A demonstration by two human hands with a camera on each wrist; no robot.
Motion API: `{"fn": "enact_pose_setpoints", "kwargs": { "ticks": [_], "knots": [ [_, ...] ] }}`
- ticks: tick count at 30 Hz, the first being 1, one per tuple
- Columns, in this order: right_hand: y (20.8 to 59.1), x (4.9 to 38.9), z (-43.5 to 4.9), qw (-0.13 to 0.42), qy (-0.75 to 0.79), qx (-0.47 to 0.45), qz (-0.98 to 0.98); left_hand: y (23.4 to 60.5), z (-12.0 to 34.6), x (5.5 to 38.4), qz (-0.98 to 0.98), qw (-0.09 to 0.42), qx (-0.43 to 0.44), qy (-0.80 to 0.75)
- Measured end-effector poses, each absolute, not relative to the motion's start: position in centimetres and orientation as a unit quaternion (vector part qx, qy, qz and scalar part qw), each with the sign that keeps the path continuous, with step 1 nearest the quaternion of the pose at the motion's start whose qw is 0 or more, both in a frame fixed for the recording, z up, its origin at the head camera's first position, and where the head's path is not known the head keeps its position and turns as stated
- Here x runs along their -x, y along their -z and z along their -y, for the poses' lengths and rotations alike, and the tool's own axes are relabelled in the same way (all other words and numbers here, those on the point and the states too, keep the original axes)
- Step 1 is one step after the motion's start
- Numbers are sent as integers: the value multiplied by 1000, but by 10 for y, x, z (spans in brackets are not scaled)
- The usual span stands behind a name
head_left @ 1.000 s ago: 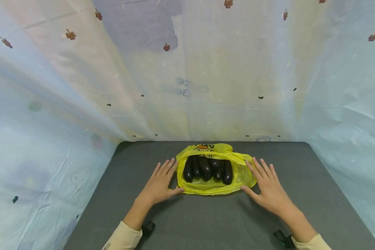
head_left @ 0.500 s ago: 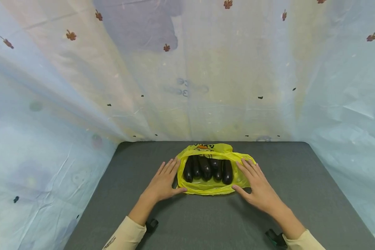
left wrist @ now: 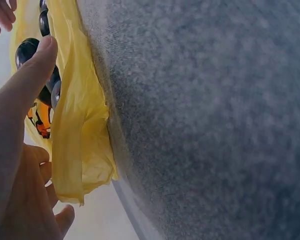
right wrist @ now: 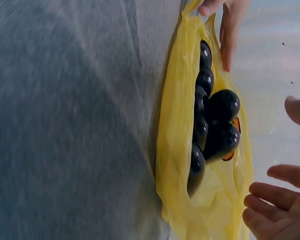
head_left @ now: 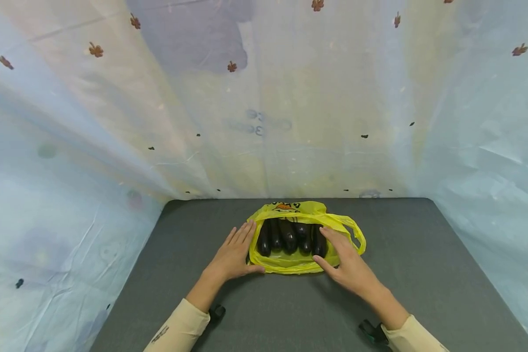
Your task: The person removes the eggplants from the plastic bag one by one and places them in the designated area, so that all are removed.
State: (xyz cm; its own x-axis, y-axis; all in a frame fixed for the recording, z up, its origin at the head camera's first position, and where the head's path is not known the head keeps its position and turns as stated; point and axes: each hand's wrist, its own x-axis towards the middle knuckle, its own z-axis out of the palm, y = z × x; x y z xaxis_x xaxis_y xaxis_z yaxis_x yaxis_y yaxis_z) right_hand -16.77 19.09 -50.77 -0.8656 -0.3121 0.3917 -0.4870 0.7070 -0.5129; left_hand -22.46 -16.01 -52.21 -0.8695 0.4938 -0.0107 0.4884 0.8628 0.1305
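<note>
A thin, bright yellow plastic bag (head_left: 290,267) lies on a dark grey, fabric-covered table (head_left: 264,313), near its far edge and between the person's two hands. The bag's mouth gapes toward the head camera; a black and orange print (head_left: 286,208) shows on the back panel, and a loop handle (head_left: 361,238) stands out at the right end. Inside the bag, at least five glossy, purple-black, elongated eggplants (head_left: 289,239) sit side by side, roughly parallel; the exact count cannot be confirmed because they overlap. The left hand (head_left: 231,258) is at the bag's left end, fingers extended and thumb spread apart; in the left wrist view the bag's edge passes between thumb and fingers, though whether they touch the plastic cannot be told. The right hand (head_left: 351,268) is over the bag's right end, fingers extended and thumb spread; in the head view its index fingertip overlaps the rightmost eggplant, and contact cannot be verified. Both forearms wear cream sleeves (head_left: 180,325), with a black fitting (head_left: 217,313) below the left wrist and a similar dark fitting (head_left: 371,332) below the right. A pale, translucent sheet (head_left: 312,107) with brown leaf-shaped prints (head_left: 96,50) hangs behind the table.
</note>
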Motion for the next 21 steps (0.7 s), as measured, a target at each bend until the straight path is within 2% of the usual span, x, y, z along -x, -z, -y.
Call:
{"fn": "enact_pose_setpoints", "kwargs": {
  "ticks": [7,15,21],
  "knots": [
    [511,172,-174,111,-366,-158,911,523,155,228,-966,18,-251,-53],
    [517,179,-159,122,-420,-117,892,525,148,232,-969,16,-241,-55],
    [519,187,-150,99,-452,-63,884,526,144,232,-970,17,-238,-48]
  ]
}}
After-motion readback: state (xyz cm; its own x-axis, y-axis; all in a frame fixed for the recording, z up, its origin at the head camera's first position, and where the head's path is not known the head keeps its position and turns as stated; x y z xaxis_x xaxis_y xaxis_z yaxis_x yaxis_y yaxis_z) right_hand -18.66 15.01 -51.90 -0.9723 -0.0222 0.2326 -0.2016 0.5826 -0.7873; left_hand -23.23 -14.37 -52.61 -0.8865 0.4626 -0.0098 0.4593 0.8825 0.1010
